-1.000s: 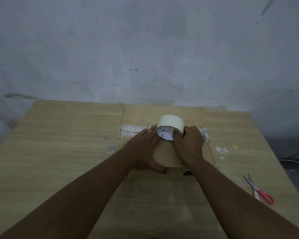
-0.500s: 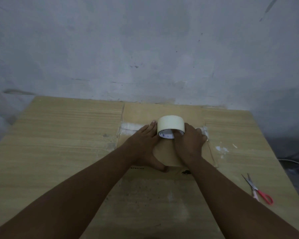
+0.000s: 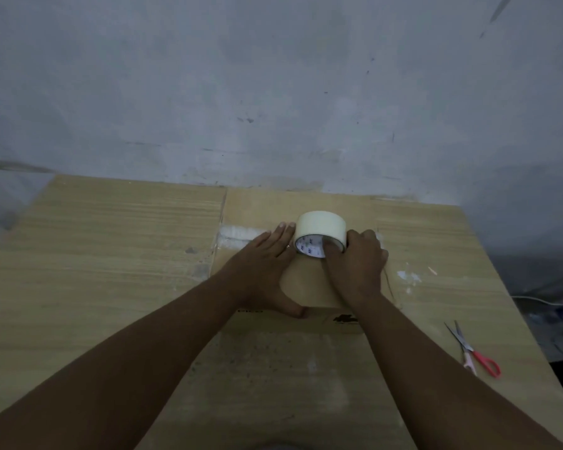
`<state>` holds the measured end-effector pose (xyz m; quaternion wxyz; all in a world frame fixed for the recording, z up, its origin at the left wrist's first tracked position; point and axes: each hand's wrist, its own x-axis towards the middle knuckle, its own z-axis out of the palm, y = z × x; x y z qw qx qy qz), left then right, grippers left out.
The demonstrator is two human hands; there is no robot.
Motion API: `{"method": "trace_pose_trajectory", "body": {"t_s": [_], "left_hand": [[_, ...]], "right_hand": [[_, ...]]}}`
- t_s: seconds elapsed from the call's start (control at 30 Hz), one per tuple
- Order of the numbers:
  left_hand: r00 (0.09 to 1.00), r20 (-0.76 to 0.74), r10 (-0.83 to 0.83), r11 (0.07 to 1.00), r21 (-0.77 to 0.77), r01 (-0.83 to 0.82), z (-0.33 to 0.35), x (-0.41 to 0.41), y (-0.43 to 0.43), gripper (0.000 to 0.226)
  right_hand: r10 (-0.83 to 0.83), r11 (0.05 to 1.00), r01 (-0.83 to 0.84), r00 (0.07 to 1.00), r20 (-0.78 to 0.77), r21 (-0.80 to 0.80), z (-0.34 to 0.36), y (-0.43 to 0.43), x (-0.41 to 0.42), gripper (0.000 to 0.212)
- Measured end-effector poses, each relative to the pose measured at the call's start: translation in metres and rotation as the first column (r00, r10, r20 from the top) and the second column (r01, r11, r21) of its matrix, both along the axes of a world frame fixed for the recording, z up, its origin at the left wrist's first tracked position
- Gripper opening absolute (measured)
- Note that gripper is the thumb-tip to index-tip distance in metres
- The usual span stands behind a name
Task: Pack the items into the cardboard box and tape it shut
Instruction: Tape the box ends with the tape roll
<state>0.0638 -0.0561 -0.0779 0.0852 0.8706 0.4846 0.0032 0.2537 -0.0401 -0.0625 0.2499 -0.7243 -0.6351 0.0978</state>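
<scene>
A closed cardboard box point(image 3: 309, 289) stands in the middle of the wooden table point(image 3: 117, 254). A cream roll of tape point(image 3: 319, 230) sits upright on the box's far top edge. My right hand point(image 3: 355, 264) grips the roll, thumb inside its printed core. My left hand point(image 3: 267, 267) lies flat on the box top to the left of the roll, fingers straight, thumb hooked over the near edge. The box's contents are hidden.
Red-handled scissors point(image 3: 472, 349) lie on the table at the near right. A grey wall point(image 3: 273, 92) rises right behind the table. White tape residue point(image 3: 238, 233) marks the tabletop left of the box. A white cable point(image 3: 546, 302) runs past the right table edge.
The roll of tape has moved a little farther along the box top toward the wall, with my right hand following. My left hand stays pressed flat on the box.
</scene>
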Motion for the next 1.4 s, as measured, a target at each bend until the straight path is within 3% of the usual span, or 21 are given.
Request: {"method": "trace_pose_trajectory", "body": {"t_s": [0.17,0.33,0.63,1.07,1.23,1.4], "left_hand": [[0.997,0.003,0.072,0.996,-0.048,-0.072,0.003,0.015,0.002,0.142],[0.982,-0.012,0.187,0.981,-0.05,-0.187,-0.004,0.035,-0.002,0.141],[0.986,0.017,0.168,0.983,-0.076,-0.166,0.0,0.03,-0.007,0.137],[0.99,0.076,0.121,0.991,-0.072,-0.116,0.005,0.026,-0.011,0.131],[0.995,0.028,0.1,0.994,-0.04,-0.099,0.005,0.025,-0.01,0.133],[0.997,-0.017,0.08,0.997,-0.002,-0.08,0.002,0.028,-0.001,0.136]], "right_hand": [[-0.006,1.0,0.008,0.989,0.148,-0.013,0.0,-0.001,-0.002,0.048],[0.033,0.999,-0.032,0.999,-0.003,0.035,0.002,0.001,-0.002,0.031],[0.085,0.992,-0.064,0.978,-0.192,0.111,-0.001,0.004,-0.002,0.021],[0.076,0.99,-0.041,0.962,-0.262,0.138,-0.004,0.004,0.002,0.026],[0.072,0.996,-0.062,0.986,-0.153,0.066,-0.001,0.005,0.004,0.029],[0.009,1.0,-0.009,1.0,-0.001,0.029,-0.001,0.008,0.001,0.047]]}}
